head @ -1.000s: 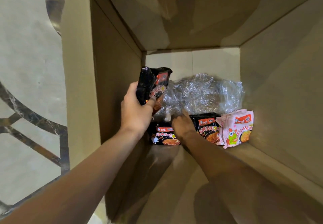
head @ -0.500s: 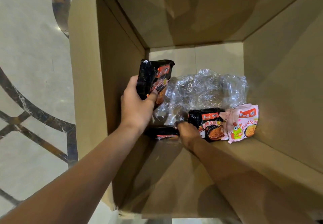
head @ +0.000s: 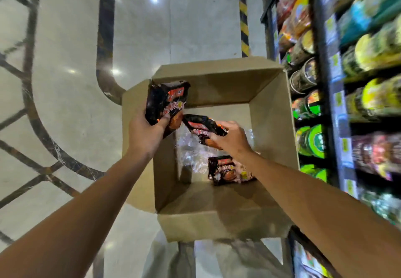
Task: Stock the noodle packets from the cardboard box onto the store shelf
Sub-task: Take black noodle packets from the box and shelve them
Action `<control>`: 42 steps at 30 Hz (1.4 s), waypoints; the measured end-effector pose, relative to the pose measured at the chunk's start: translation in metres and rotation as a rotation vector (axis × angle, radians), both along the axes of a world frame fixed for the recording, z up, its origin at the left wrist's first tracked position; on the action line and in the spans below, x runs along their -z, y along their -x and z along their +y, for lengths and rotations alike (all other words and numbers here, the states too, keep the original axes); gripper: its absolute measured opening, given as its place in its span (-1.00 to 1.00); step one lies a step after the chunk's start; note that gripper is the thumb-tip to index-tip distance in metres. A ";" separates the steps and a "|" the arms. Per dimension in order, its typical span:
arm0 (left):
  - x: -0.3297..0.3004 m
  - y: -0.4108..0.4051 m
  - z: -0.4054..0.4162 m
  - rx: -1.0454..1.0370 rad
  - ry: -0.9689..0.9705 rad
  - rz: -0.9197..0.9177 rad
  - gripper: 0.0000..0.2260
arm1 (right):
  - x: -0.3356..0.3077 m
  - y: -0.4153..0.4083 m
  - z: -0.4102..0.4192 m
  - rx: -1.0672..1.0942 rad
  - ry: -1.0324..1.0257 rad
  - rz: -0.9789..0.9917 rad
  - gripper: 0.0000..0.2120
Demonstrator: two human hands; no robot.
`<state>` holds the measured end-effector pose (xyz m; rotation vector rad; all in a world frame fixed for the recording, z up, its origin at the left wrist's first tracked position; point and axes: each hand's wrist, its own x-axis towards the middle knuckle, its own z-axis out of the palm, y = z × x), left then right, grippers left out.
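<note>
Packet in left hand: a black noodle packet (head: 166,102) held upright above the cardboard box's (head: 272,126) left wall, the left hand (head: 147,132) wrapped round its lower end with the thumb pressed across the front.
Packet in right hand: a second black packet (head: 202,129) lying crosswise just right of the first, over the open box; the right hand (head: 233,137) pinches its right end, fingers curled over the top edge.
Packets left in box: one more black packet (head: 222,169) on the box floor below the right wrist, with a paler packet (head: 246,172) touching it, mostly covered by the forearm.
Handling: probably light, crinkly film over a brittle noodle block; slick, so take hold across the flat body or by a sealed end, and don't squeeze hard.
Loose wrap: clear plastic film (head: 188,152) crumpled on the box floor under both hands.
Shelf: the store shelf (head: 325,78) stands right of the right hand, just beside the box.
Hard to make out: shelf goods are motion-blurred; print on the packets is unreadable; the free slot for these packets cannot be seen.
</note>
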<state>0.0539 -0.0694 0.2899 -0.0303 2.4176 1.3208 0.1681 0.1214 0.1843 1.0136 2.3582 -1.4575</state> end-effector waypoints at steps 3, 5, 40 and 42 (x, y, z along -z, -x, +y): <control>-0.099 0.006 0.001 -0.039 -0.059 0.050 -0.68 | -0.111 0.004 0.021 0.043 -0.033 0.116 -0.73; -0.170 0.005 0.004 -0.037 -0.119 0.079 -0.69 | -0.186 0.003 0.034 0.092 -0.028 0.173 -0.75; -0.650 -0.212 -0.031 0.979 -0.744 0.257 -0.79 | -0.789 -0.421 -0.137 0.871 -0.758 0.738 -0.77; -0.656 -0.244 -0.029 1.050 -0.751 0.248 -0.81 | -0.796 -0.464 -0.154 0.944 -0.783 0.736 -0.82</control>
